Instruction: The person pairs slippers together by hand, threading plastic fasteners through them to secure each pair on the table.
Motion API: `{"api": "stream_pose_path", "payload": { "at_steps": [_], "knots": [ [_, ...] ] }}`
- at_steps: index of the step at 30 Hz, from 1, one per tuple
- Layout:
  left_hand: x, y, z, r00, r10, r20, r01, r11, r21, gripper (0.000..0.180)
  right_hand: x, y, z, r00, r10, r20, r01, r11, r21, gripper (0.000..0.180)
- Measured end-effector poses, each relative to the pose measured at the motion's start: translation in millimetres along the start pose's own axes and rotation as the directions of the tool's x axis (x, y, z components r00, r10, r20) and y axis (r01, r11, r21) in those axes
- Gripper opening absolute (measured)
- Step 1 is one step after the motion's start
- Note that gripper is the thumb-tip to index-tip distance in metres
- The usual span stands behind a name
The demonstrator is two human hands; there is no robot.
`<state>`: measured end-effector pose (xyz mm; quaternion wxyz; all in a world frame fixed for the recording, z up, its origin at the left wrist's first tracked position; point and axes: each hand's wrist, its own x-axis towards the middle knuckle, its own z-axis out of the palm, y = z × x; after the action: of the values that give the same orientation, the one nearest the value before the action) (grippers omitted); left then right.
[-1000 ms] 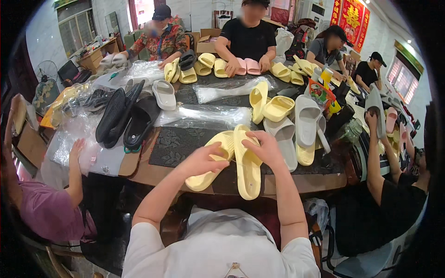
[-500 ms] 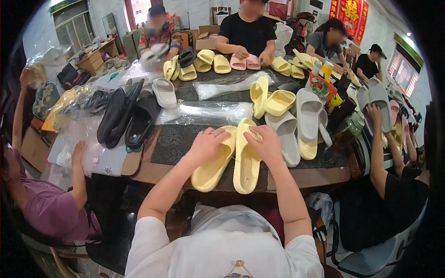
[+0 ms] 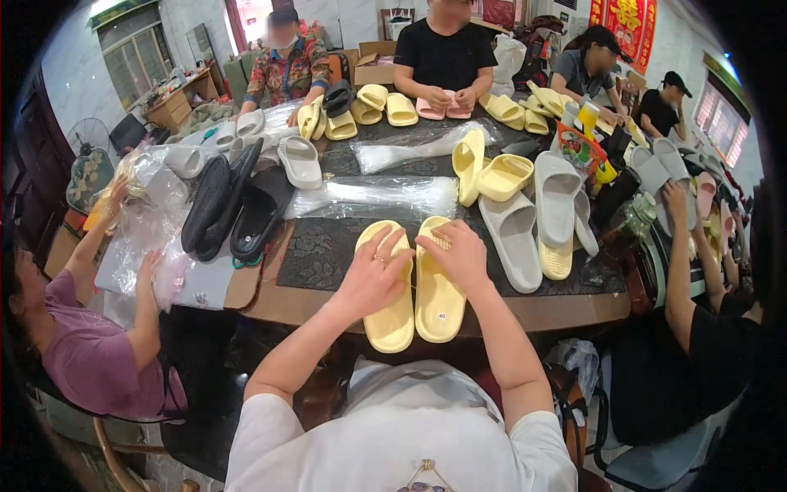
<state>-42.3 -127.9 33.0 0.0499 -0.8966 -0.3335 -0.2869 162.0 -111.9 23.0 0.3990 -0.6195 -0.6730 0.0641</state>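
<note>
Side by side at the table's near edge lie two pale yellow slippers, their heels toward me. My left hand [image 3: 379,275] grips the strap part of the left yellow slipper [image 3: 390,324], fingers bent over it. On the right yellow slipper [image 3: 439,315], which has a small white size sticker at its heel, my right hand [image 3: 456,259] holds the strap area with thumb and fingers. My hands cover most of both straps. Just beyond lies a bundle of clear plastic bags [image 3: 381,197].
Grey slippers [image 3: 511,246] and a yellow slipper [image 3: 505,178] lie to the right; black slippers [image 3: 257,215] lie to the left. A glass jar [image 3: 630,221] stands at right. A person in purple [image 3: 98,348] reaches over plastic film [image 3: 156,238]; other people sit around the table.
Both yellow slippers have turned straighter, and the left one has come level beside the right. My left hand has shifted onto its strap. The person in purple has lowered a raised arm to the table.
</note>
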Motion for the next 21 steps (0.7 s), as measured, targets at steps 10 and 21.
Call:
{"api": "stream_pose_path", "payload": {
  "at_steps": [10,21],
  "knots": [
    [12,-6,6,0.983,0.184,-0.003,-0.181,0.963,-0.199,0.014,5,17,6,0.983,-0.053,-0.177,0.103,0.953,0.286,0.024],
    [68,-46,41,0.875,-0.400,-0.273,0.209,0.820,-0.533,0.012,45,1,20,0.996,-0.082,0.021,0.056,0.824,0.564,0.026]
  ]
}}
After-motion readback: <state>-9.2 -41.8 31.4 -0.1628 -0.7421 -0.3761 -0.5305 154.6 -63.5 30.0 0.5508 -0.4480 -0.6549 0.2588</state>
